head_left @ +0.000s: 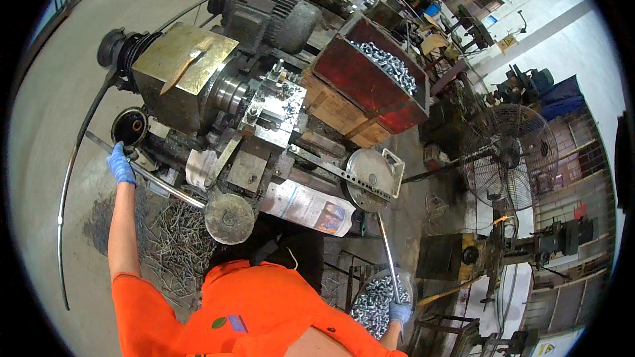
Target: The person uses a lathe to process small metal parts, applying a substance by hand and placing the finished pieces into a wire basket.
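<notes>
My left hand (120,164), in a blue glove, is closed on a long metal lever (169,188) that runs to a round disc (229,219) at the front of a small lathe. Beside that hand is a round dark container (129,127). My right hand (399,313), also gloved in blue, closes around the lower end of a second metal lever (387,248) slanting down from a larger disc (370,178). Behind that hand sits a basin of small shiny metal parts (372,305). The lathe's chuck (231,94) faces a tool block (274,114) strewn with metal chips.
A red bin (344,69) of small metal parts rests on wooden blocks behind the lathe. An electric motor (270,16) stands at the back. Thin metal scrap (177,248) covers the floor at left. A large fan (509,152) stands at right.
</notes>
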{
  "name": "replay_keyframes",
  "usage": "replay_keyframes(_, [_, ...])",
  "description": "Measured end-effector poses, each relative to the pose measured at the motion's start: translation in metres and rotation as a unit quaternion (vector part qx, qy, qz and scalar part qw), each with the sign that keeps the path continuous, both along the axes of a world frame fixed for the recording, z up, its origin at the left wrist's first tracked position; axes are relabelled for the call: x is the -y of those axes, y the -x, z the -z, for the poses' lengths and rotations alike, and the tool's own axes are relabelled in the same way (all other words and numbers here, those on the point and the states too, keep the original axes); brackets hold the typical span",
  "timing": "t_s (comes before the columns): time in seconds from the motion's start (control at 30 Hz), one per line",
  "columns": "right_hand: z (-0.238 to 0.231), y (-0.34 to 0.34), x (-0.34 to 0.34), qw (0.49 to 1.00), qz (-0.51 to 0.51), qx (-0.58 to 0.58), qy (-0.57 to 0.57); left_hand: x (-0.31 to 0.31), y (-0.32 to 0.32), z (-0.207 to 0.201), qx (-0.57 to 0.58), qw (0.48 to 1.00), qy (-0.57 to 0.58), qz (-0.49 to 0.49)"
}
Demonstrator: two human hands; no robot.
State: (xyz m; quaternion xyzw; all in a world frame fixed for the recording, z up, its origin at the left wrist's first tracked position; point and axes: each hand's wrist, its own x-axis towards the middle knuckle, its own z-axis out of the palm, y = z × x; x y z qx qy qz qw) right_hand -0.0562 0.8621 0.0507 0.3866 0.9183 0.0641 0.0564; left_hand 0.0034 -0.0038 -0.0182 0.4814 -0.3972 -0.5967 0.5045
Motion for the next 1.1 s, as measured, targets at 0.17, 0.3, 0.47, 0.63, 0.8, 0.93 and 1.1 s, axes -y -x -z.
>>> replay_keyframes(0.17, [0.007,-0.002,-0.008,1.0,0.016,0.002,0.017,0.011,-0.005,0.015,0.006,1.0,0.015,0.009])
replay_keyframes(0.3, [0.011,-0.009,-0.017,1.0,-0.003,-0.004,0.026,0.008,-0.001,0.01,-0.017,1.0,0.003,0.016])
replay_keyframes(0.47, [0.001,-0.007,0.003,0.999,-0.009,-0.032,0.022,0.012,-0.006,0.016,-0.008,1.0,0.024,0.01])
replay_keyframes(0.63, [0.012,-0.013,-0.007,0.995,-0.047,-0.085,0.036,0.009,-0.002,0.008,-0.018,1.0,0.005,0.019])
replay_keyframes(0.8, [0.012,-0.014,-0.012,0.999,-0.024,-0.009,0.02,0.013,-0.004,0.011,-0.04,0.999,-0.018,0.021])
replay_keyframes(0.93, [-0.001,-0.012,0.006,1.0,-0.007,-0.028,0.009,0.003,-0.001,0.0,-0.025,0.999,-0.01,0.017])
replay_keyframes(1.1, [0.015,-0.016,-0.003,0.997,-0.038,-0.052,-0.032,0.007,-0.003,-0.002,0.002,1.0,-0.012,0.024])
